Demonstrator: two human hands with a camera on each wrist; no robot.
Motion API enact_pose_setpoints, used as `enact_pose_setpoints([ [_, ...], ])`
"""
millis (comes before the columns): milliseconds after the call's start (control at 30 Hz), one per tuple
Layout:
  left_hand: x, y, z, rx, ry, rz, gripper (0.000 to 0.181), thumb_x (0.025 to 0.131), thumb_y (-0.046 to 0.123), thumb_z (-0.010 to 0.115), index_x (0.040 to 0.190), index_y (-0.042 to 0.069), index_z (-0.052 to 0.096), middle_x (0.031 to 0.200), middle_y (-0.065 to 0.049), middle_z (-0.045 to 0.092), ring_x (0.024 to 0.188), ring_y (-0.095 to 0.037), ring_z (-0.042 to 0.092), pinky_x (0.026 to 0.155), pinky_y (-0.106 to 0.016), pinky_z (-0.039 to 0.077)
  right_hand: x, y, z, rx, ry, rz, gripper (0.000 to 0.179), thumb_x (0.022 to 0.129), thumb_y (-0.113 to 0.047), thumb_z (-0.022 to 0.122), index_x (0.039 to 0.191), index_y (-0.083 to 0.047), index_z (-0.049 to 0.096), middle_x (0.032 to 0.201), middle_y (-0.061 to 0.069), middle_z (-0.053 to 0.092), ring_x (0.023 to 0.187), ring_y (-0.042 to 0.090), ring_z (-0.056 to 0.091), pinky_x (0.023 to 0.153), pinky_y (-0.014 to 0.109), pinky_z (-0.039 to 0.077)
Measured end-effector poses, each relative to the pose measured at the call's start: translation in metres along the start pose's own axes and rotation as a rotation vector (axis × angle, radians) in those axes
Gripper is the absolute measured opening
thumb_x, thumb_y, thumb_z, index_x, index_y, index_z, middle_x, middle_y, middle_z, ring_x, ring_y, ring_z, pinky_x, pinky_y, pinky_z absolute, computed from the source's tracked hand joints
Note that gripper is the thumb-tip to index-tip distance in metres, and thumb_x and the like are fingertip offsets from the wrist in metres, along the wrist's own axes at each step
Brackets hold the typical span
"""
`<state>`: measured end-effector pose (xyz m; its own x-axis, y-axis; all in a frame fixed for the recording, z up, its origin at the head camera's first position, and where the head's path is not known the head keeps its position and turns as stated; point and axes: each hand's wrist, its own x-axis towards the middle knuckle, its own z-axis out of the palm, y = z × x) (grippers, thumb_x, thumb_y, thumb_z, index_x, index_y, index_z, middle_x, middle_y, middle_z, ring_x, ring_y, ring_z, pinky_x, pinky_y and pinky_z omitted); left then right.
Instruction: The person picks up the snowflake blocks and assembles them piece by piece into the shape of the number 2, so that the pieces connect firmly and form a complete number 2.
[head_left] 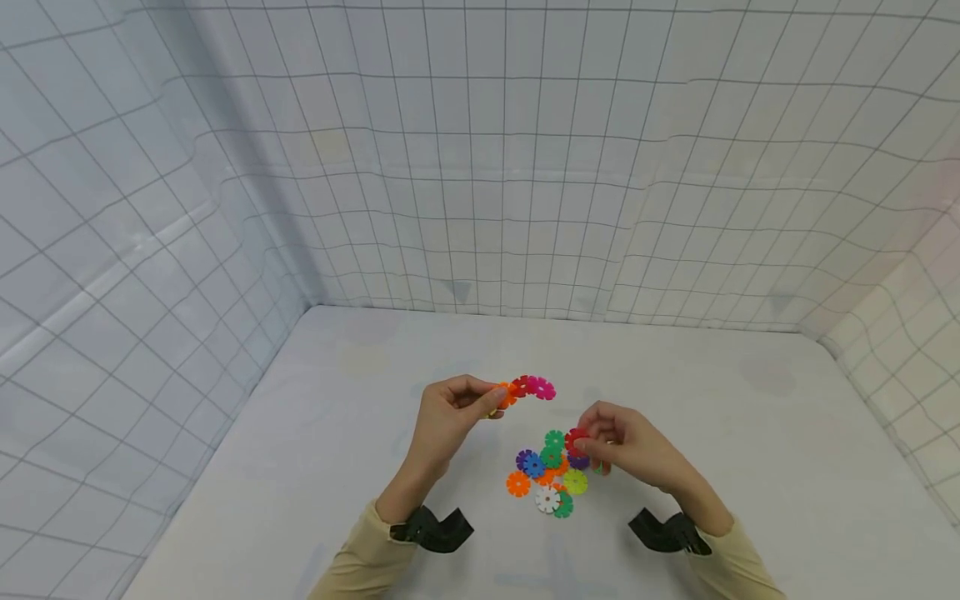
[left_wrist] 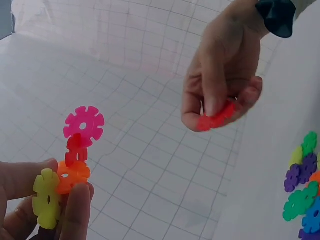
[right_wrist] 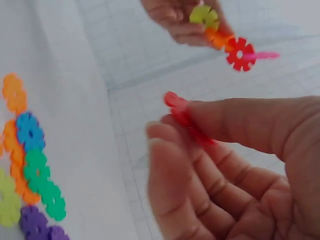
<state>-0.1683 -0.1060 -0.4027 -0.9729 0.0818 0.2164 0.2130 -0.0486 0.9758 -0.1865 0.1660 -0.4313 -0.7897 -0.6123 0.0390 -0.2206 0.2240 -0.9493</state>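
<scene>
My left hand point(head_left: 454, 419) pinches a short chain of notched plastic discs. In the left wrist view the chain runs from a yellow disc point(left_wrist: 47, 199) through an orange disc point(left_wrist: 74, 176) and a red disc point(left_wrist: 76, 151) to a pink disc point(left_wrist: 84, 126) at its free end. Between thumb and fingers, my right hand point(head_left: 630, 443) holds a separate red disc point(right_wrist: 182, 114), apart from the chain. Loose notched discs lie on the table below and between the hands, among them a white disc point(head_left: 547, 499) and a lime disc point(head_left: 575, 482).
The white table point(head_left: 300, 467) carries the loose discs, several of them overlapping. A lone orange disc point(head_left: 518, 484) lies at the left side of the pile. Grid-patterned sheets point(head_left: 555, 167) stand behind and along both sides. Dark straps point(head_left: 432, 530) wrap both wrists.
</scene>
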Motion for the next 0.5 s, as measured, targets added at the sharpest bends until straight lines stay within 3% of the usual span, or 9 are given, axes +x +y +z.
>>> enact_pose_setpoints([
  [300, -0.003, -0.001, 0.004, 0.101, -0.026, 0.167, 0.009, 0.083, 0.009, 0.074, 0.089, 0.002, 0.072, 0.080, -0.009, 0.069, 0.070, -0.022, 0.064, 0.062, -0.028, 0.052, -0.009, -0.021, 0.007, 0.216, 0.111, -0.084, 0.015, 0.095, -0.005, 0.057, 0.103, 0.006, 0.052, 0.074, 0.014, 0.058, 0.056, 0.024, 0.056, 0.054, 0.032, 0.053],
  [400, -0.005, 0.005, 0.006, 0.116, -0.033, 0.171, 0.008, 0.083, 0.008, 0.073, 0.088, 0.002, 0.072, 0.079, -0.009, 0.069, 0.068, -0.020, 0.065, 0.059, -0.027, 0.051, -0.011, -0.026, 0.008, 0.291, 0.138, -0.106, 0.009, 0.095, -0.003, 0.054, 0.100, 0.004, 0.051, 0.071, 0.012, 0.060, 0.052, 0.020, 0.056, 0.053, 0.030, 0.052],
  [500, -0.007, 0.010, 0.007, 0.120, -0.039, 0.130, 0.009, 0.084, 0.009, 0.073, 0.087, 0.000, 0.072, 0.077, -0.009, 0.069, 0.067, -0.020, 0.065, 0.060, -0.028, 0.051, -0.013, -0.028, 0.010, 0.379, 0.144, -0.131, 0.003, 0.096, 0.000, 0.051, 0.097, -0.001, 0.053, 0.068, 0.010, 0.063, 0.051, 0.017, 0.058, 0.051, 0.027, 0.051],
])
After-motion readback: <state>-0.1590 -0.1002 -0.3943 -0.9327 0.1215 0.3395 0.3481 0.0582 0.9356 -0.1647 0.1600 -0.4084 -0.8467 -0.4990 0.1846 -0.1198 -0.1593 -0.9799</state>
